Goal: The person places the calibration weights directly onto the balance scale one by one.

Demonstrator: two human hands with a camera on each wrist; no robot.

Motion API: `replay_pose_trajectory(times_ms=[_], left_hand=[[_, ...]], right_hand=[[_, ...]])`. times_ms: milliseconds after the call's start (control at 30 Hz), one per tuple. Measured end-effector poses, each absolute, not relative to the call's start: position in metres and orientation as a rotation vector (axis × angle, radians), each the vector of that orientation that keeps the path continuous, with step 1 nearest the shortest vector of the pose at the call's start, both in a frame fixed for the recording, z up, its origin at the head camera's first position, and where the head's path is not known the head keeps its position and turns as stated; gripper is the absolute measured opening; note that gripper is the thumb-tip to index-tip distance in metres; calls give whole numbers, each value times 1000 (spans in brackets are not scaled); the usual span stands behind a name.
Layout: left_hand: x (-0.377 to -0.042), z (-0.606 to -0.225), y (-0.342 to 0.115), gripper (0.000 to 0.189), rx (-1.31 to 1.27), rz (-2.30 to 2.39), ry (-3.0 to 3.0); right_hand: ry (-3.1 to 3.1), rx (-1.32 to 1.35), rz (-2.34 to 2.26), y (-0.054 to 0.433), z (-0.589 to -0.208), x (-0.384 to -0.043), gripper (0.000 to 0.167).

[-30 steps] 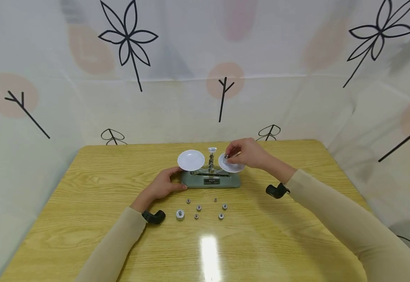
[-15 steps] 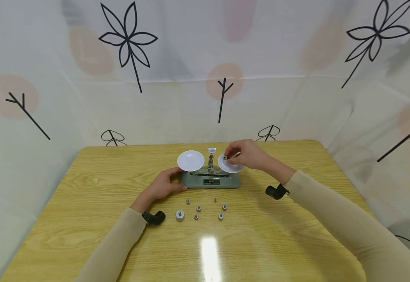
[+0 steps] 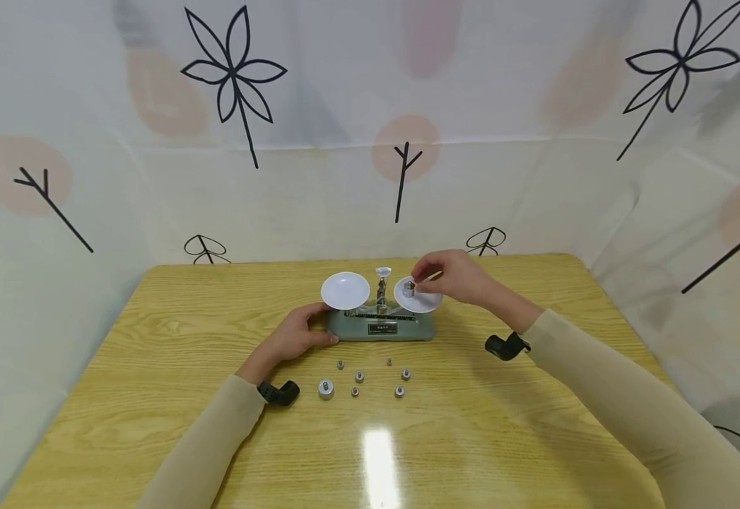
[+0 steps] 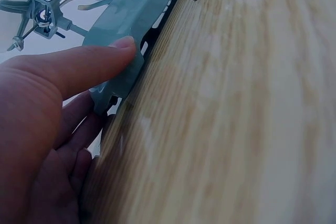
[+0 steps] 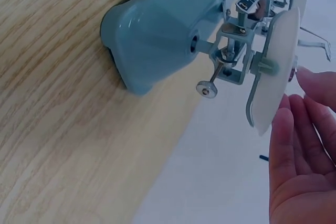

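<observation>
A grey-green balance scale [image 3: 401, 330] with two white pans stands at the table's back middle. My left hand [image 3: 290, 334] grips the left end of its base, thumb [image 4: 102, 64] along the front and other fingers behind. A metal weight [image 3: 409, 289] sits upright on the right pan [image 3: 422, 305]. My right hand [image 3: 459, 277] is over that pan, its thumb and finger parted at the weight's right side. Seen from the right wrist, the thumb [image 5: 317, 85] is close by the weight's edge, most of which the pan hides. The left pan [image 3: 345, 290] holds nothing.
Several smaller metal weights [image 3: 360, 377] and a larger one [image 3: 326, 388] stand on the wooden table [image 3: 471, 438] in front of the scale. A patterned cloth [image 3: 331, 191] hangs behind the table and at its sides.
My right hand has drawn slightly to the right and its fingers have let go of the weight, which now shows more fully on the right pan. The left hand keeps its hold.
</observation>
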State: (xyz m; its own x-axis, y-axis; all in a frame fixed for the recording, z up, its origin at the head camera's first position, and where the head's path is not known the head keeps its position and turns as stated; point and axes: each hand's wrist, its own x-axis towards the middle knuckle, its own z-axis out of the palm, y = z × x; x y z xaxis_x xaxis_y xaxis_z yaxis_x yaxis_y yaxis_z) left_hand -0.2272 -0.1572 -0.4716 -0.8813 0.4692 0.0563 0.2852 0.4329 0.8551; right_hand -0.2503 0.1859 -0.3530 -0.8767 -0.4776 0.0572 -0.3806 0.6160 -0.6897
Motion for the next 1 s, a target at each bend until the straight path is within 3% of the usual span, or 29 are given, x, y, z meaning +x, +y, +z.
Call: replay_pose_trajectory(times_ms=[1000], left_hand=[[-224, -466, -156, 65, 702, 1443, 2492]], right_hand=[[2738, -640, -1387, 227, -367, -226, 22]])
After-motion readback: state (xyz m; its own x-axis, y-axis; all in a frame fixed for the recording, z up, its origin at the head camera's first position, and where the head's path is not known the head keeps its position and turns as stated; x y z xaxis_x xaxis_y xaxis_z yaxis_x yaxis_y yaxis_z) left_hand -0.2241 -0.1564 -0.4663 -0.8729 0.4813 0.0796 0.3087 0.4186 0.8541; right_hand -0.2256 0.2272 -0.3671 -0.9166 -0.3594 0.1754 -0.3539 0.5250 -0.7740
